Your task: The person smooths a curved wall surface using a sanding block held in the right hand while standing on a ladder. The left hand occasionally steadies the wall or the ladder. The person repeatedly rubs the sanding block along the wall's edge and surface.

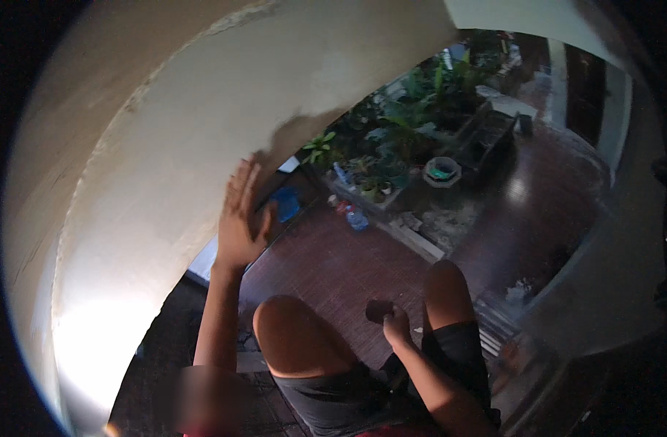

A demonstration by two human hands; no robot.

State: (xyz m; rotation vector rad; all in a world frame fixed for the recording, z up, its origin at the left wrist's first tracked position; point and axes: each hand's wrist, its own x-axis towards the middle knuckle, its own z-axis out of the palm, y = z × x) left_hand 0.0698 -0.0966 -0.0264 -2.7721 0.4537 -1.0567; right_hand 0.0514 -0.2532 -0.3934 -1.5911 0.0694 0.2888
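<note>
My left hand [240, 215] is raised, with its fingers stretched out against or just in front of the cream-coloured wall [202, 131]; whether it touches cannot be made out. A shadow falls on the wall beyond the fingertips. Lower down, between my knees, my right hand [397, 328] grips a small dark brown, roughly rectangular flat piece [379, 311]. It looks like a scrap of sandpaper or a thin block, but its kind is unclear. That piece is held away from the wall, above the tiled floor [311, 255].
Beyond the floor lies a planted bed with green plants [406, 109] and a low kerb [421, 244]. An octagonal pot [442, 172], a dark trough [486, 135], a clear bluish bottle [356, 218] and a blue plastic item [284, 204] stand around it. Bright light hits the wall's lower left.
</note>
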